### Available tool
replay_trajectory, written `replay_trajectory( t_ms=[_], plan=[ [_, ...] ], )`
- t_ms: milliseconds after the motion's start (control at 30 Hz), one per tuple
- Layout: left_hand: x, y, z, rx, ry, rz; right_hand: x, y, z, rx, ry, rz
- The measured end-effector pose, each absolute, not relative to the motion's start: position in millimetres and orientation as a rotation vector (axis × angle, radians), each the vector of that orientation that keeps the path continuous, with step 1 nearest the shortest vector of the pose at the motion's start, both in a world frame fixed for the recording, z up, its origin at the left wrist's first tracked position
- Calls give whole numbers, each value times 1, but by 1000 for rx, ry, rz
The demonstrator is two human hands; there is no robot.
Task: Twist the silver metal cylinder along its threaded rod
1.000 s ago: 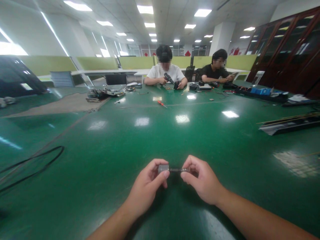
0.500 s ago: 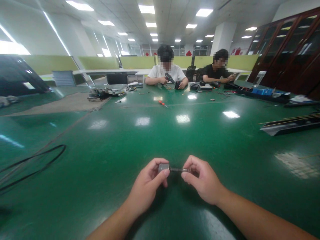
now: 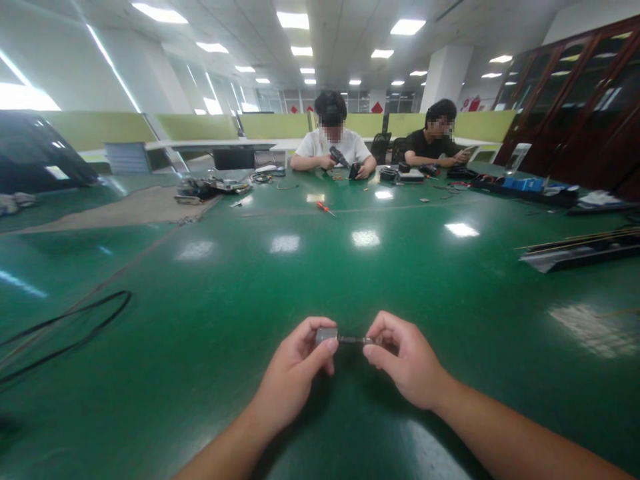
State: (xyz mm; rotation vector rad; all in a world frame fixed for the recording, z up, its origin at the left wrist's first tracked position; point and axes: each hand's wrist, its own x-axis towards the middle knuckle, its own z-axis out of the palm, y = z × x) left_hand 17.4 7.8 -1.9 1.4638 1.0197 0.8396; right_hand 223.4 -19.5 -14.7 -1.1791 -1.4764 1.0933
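Note:
Just above the green table point(image 3: 320, 280), both hands hold what looks like a short cable adapter: a small grey block point(image 3: 327, 335) joined to a thin dark cable point(image 3: 351, 340). My left hand point(image 3: 295, 373) is closed on the block, thumb in front and fingers behind. On the other side, my right hand point(image 3: 407, 360) pinches the far end of the cable between thumb and index finger. A bit of metal shows at those fingertips; the rest of that end is hidden. The adapter lies roughly level between the hands.
A red screwdriver point(image 3: 325, 208) lies farther up the table. A black cable point(image 3: 107, 327) loops at left, and a dark long tray point(image 3: 580, 253) sits at right. Across the table, one person point(image 3: 333, 150) holds a power drill; another person point(image 3: 437, 143) sits beside them.

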Motion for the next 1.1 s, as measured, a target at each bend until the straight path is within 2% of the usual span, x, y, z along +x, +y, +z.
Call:
replay_trajectory(
  t_ms=[1100],
  plan=[
    [16,10,-4,1448,1024,865,224,-19,-14,-1183,-1471,1091]
  ],
)
